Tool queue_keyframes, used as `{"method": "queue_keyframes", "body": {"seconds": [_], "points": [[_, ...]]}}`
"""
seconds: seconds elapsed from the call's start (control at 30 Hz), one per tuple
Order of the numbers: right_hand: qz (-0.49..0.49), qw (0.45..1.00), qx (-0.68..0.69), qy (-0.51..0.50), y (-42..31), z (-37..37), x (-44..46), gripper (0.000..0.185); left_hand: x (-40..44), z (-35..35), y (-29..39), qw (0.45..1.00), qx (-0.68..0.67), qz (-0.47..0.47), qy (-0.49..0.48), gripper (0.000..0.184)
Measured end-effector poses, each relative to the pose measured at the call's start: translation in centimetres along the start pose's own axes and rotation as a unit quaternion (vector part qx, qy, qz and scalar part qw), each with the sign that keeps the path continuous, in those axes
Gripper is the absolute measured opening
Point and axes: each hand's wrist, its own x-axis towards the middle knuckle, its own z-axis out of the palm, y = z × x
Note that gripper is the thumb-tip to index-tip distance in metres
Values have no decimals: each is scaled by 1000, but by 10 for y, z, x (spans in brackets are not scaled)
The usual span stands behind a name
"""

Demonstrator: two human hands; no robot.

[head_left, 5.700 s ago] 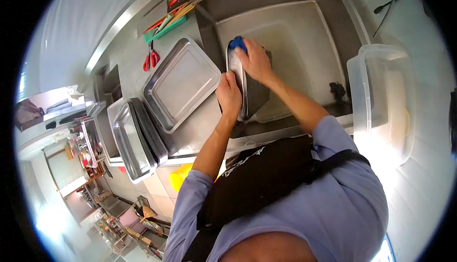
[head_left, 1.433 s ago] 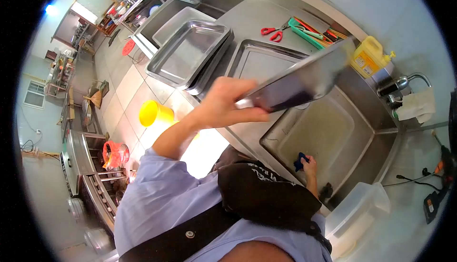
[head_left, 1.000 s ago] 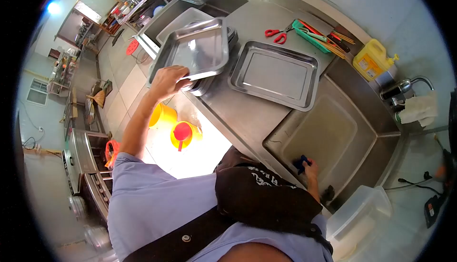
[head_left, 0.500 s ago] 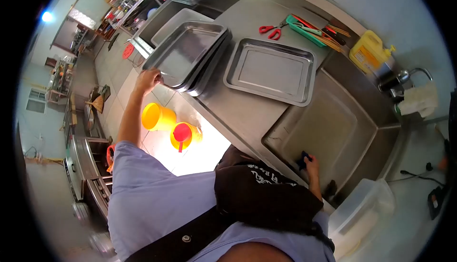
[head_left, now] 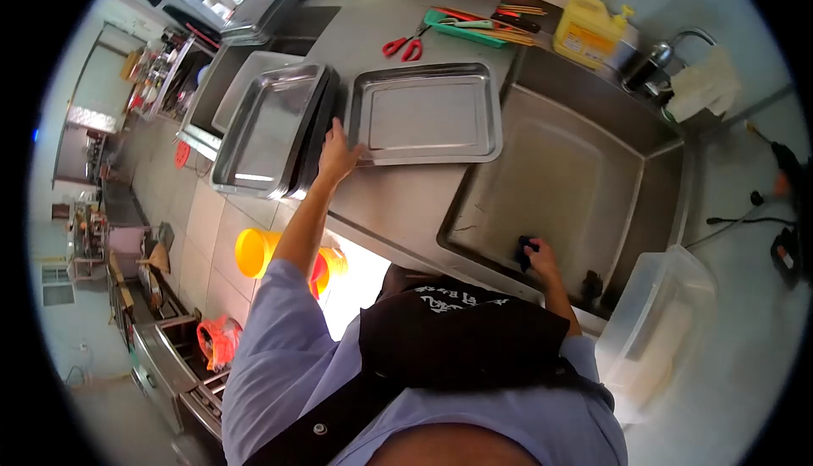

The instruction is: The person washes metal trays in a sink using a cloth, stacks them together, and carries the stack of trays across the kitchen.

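Note:
My left hand (head_left: 338, 154) is between the stack of metal trays (head_left: 269, 132) and a single metal tray (head_left: 425, 115) lying on the steel counter. Its fingers are apart, and its thumb is by the single tray's lower left corner. Over the near left part of the sink (head_left: 569, 170), my right hand (head_left: 540, 258) is closed on a dark blue cloth (head_left: 526, 252). Shallow cloudy water covers the sink's bottom. A dark scrubber (head_left: 591, 285) lies in the sink's near corner, right of my right hand.
Red-handled scissors (head_left: 407, 48) and a green basket of utensils (head_left: 467, 30) lie behind the single tray. A yellow jug (head_left: 589, 31) and a faucet (head_left: 661, 54) stand behind the sink. A clear plastic bin (head_left: 656, 330) is at the right. Yellow buckets (head_left: 256, 252) stand on the floor.
My left hand has let go of the top tray of the stack and moved right to the single tray. My right hand still holds the cloth over the sink. The view has turned.

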Motion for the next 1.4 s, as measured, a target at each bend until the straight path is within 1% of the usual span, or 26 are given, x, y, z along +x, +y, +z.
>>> {"method": "queue_keyframes", "body": {"seconds": [0.03,0.13,0.23,0.37,0.43,0.47,0.53,0.57,0.63,0.67,0.73,0.8,0.83,0.87,0.97,1.0,1.07,1.1,1.13,1.17,1.23,1.27,1.3,1.33,1.37,1.4], "points": [[6,1000,25,4,9,6,3,33,10,22,-13,999,-9,-50,5,67],[57,994,88,3,16,6,1,33,16,12,8,984,-58,-168,-23,53],[105,989,103,-25,5,-3,0,38,8,-1,31,982,-48,-184,15,41],[135,986,76,-55,-19,-13,-5,40,10,7,19,986,-41,-160,17,37],[88,995,28,-27,-17,-7,-4,36,10,9,16,987,-53,-149,25,32],[66,998,3,-13,-14,-5,-5,34,9,10,14,972,-157,-172,-21,30],[56,998,0,-21,-13,-6,-6,34,5,8,15,902,-360,-213,-109,27],[51,998,-1,-24,-13,-6,-5,34,4,5,15,869,-392,-256,-160,26],[111,987,105,-53,-6,-6,3,34,6,-6,23,788,-447,-333,-263,24],[143,975,160,-63,-1,-6,8,34,7,-9,30,809,-429,-308,-256,27],[93,978,188,-16,2,-22,15,38,-8,-15,43,846,-393,-260,-248,33],[129,967,216,44,-11,-45,21,36,-18,-26,80,823,-467,-252,-202,32],[124,985,114,50,-20,-59,25,32,-21,-30,95,810,-502,-248,-178,31],[116,992,10,52,-26,-69,28,30,-22,-30,101,806,-500,-253,-193,35],[134,985,-92,65,-38,-69,29,28,-32,-14,134,826,-453,-282,-183,37],[86,983,-160,6,-39,-58,26,26,-41,-20,160,816,-458,-284,-210,39],[-12,951,-288,-112,-36,-31,20,27,-49,6,168,816,-469,-250,-229,39],[7,957,-272,-98,-38,-24,14,26,-51,21,170,814,-475,-233,-240,38],[25,963,-256,-85,-40,-18,8,26,-53,30,177,813,-467,-239,-252,37],[42,967,-241,-74,-39,-16,3,26,-54,39,183,824,-455,-230,-248,36],[185,960,-181,-110,-20,-16,20,25,-60,52,200,844,-431,-214,-237,36],[253,947,-147,-128,-9,-14,32,25,-62,58,210,874,-382,-198,-224,33],[217,970,9,-107,22,-1,39,24,-65,60,218,883,-373,-186,-216,32],[176,967,165,-81,70,20,46,23,-68,62,225,890,-366,-173,-208,31],[130,939,314,-49,96,29,52,22,-68,65,229,897,-360,-160,-201,30],[145,925,347,-48,91,17,58,22,-66,73,227,909,-333,-153,-198,29]]}}
